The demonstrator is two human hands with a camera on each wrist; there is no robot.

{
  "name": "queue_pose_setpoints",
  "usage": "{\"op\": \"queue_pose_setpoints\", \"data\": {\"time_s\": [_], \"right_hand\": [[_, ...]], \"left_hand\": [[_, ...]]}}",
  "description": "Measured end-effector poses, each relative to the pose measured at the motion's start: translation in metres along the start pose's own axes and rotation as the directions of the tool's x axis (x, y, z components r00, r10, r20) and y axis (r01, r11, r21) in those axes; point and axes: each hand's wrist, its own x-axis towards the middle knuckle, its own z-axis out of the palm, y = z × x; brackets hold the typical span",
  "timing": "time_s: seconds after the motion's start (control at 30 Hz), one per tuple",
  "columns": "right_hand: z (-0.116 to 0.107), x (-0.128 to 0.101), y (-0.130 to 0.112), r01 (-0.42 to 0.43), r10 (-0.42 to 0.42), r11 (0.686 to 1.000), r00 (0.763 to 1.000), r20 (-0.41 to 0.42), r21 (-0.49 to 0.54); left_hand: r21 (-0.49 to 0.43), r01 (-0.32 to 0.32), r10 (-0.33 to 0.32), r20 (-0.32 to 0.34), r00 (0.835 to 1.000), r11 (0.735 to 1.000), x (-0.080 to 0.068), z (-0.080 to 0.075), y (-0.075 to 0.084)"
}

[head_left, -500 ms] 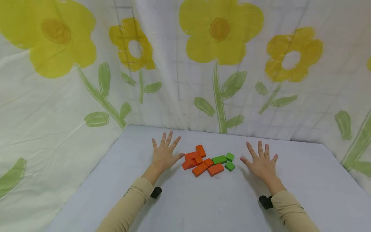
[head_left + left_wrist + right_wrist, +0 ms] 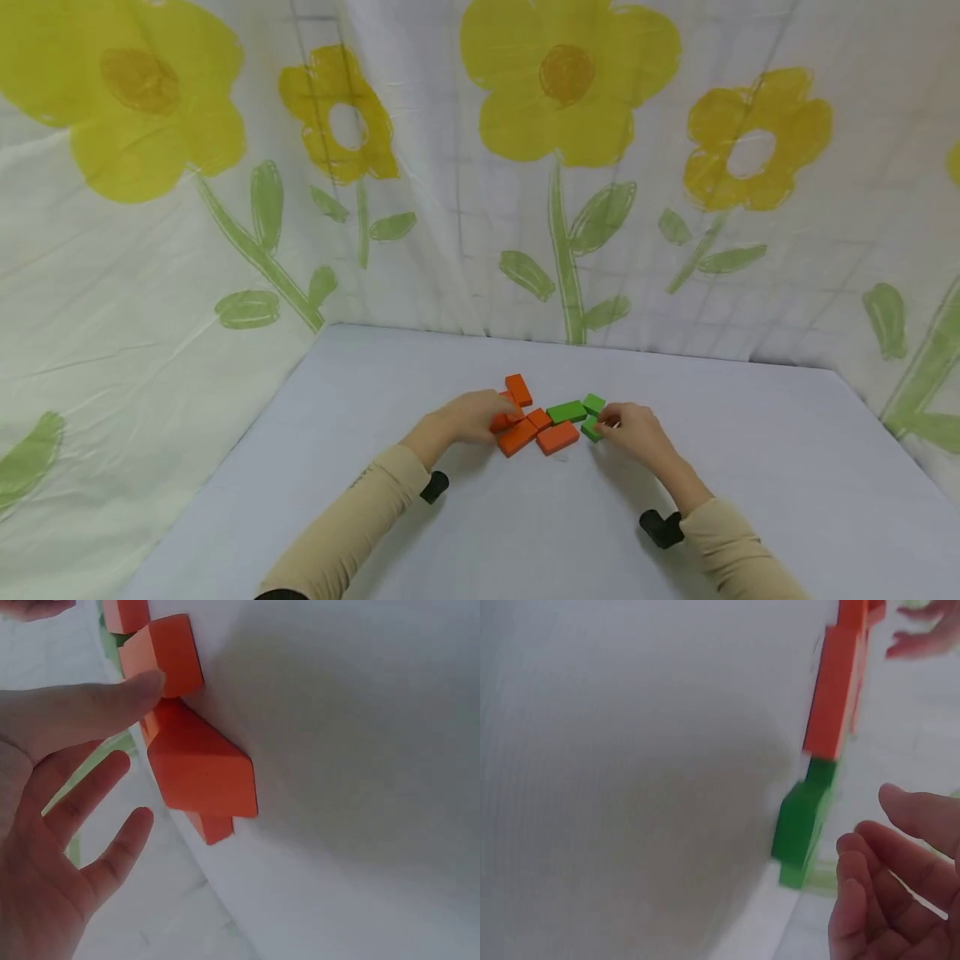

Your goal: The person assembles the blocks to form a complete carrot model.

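Note:
Over the left end of the block group, my left hand [image 2: 468,417] reaches above the orange blocks [image 2: 517,437] and hides some of them. Its thumb [image 2: 142,686] overlaps one orange block [image 2: 176,656] in the left wrist view, while the other fingers stay spread apart. On the opposite side my right hand [image 2: 633,429] has its fingertips right by a green cube [image 2: 590,429]. In the right wrist view its loosely bent fingers are apart from the green block [image 2: 799,821]. A second green cube [image 2: 594,404] and a longer green block [image 2: 566,412] lie beside it.
More orange blocks lie in the group, including a front one [image 2: 557,437] and one at the back [image 2: 518,389]. They all sit on a white table [image 2: 510,533]. A curtain [image 2: 427,275] with yellow flowers hangs behind. Black wrist devices [image 2: 662,528] sit below both wrists.
Both hands have moved inward from beside the blocks, the left to the orange ones and the right to the green cubes. Their widely spread fingers have bent.

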Motion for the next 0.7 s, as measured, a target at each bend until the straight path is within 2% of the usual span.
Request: {"op": "queue_pose_setpoints", "data": {"time_s": [0.17,0.33,0.5,0.6,0.7], "right_hand": [[0.008,-0.003,-0.013,-0.005,0.002,0.996,0.999,0.039,0.085],[0.012,-0.004,-0.023,-0.036,0.030,0.993,0.998,0.053,0.114],[0.016,-0.003,-0.029,-0.053,0.050,0.993,0.998,0.031,0.104],[0.020,-0.003,-0.031,-0.051,0.049,0.992,0.999,0.020,0.114],[0.024,-0.003,-0.033,-0.052,0.050,0.992,0.999,0.016,0.119]], "left_hand": [[0.039,0.043,-0.047,0.118,0.992,0.998,0.017,0.003,0.007],[0.058,0.085,-0.093,0.155,0.984,0.995,0.026,0.000,0.011],[0.006,0.133,-0.132,0.197,0.972,0.991,0.030,-0.004,0.012],[0.007,0.119,-0.117,0.204,0.972,0.993,0.032,-0.003,0.011],[0.054,0.073,-0.082,0.191,0.978,0.996,0.034,0.001,0.010]]}}
